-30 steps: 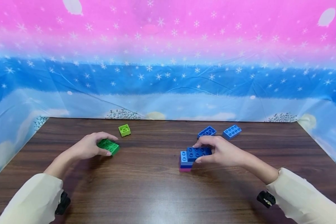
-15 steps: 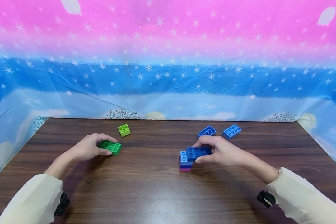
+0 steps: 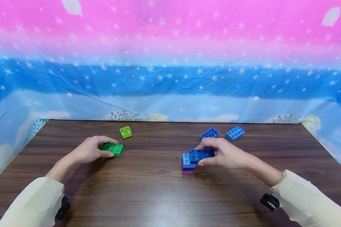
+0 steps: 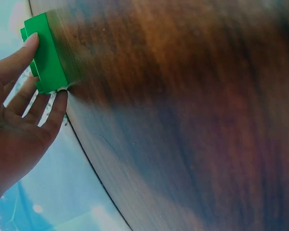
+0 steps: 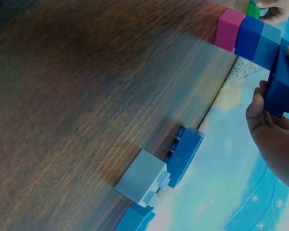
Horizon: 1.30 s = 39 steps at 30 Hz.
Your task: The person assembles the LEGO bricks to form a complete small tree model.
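In the head view my left hand [image 3: 86, 149] pinches a green building brick [image 3: 116, 150] between thumb and fingers, studs up. The left wrist view shows that brick's smooth long side [image 4: 50, 57], the thumb on it. My right hand [image 3: 228, 154] grips a dark blue brick [image 3: 197, 156] by its long sides. Its left end lies over a stack of a light blue brick [image 3: 186, 159], a blue brick [image 5: 248, 38] and a pink brick [image 3: 187, 172]. The rest of the dark blue brick juts out to the right, partly covered by the fingers.
Behind the right hand, an upturned blue brick [image 3: 209, 133] lies beside a light blue brick [image 3: 235, 133], studs up. The right wrist view shows another pale blue brick [image 5: 142, 175] near them. An upturned lime brick [image 3: 126, 132] lies beyond the left hand. A printed cloth [image 3: 170, 78] borders the table.
The green brick has turned slightly and shifted a little to the right in my left hand. My right hand and the dark blue brick have stayed in place.
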Each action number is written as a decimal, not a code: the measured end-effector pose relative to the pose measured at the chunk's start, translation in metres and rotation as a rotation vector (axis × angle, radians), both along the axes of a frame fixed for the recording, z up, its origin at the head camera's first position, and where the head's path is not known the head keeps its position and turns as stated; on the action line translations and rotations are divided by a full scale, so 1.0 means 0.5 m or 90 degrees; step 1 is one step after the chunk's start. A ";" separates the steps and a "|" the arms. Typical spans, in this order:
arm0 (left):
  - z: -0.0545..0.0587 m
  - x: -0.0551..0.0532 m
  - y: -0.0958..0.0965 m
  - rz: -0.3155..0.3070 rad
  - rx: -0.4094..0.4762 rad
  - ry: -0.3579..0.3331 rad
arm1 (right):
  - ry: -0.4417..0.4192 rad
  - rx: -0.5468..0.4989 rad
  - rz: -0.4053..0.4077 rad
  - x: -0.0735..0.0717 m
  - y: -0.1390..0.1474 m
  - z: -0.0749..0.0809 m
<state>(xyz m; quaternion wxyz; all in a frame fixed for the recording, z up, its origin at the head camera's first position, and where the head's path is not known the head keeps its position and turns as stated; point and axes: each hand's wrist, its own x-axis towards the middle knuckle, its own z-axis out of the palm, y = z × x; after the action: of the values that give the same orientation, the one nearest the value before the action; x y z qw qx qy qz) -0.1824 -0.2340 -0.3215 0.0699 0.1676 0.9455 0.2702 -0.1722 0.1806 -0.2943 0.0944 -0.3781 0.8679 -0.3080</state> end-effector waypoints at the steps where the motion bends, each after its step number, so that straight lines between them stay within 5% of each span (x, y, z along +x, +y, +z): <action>1: -0.001 0.000 0.001 -0.001 -0.001 0.002 | 0.001 0.000 0.001 0.000 0.000 0.000; 20: 0.007 0.002 0.006 -0.001 -0.005 0.018 | -0.004 -0.006 0.002 0.000 0.000 0.000; 39: 0.034 0.015 0.067 -0.018 0.031 0.071 | -0.008 -0.006 0.001 0.001 0.000 0.001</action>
<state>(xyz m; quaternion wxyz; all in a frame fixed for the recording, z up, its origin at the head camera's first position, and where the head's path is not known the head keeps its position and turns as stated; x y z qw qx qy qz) -0.1749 -0.2004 -0.3044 0.0171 0.1970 0.9387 0.2823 -0.1718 0.1808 -0.2940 0.0983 -0.3772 0.8655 -0.3146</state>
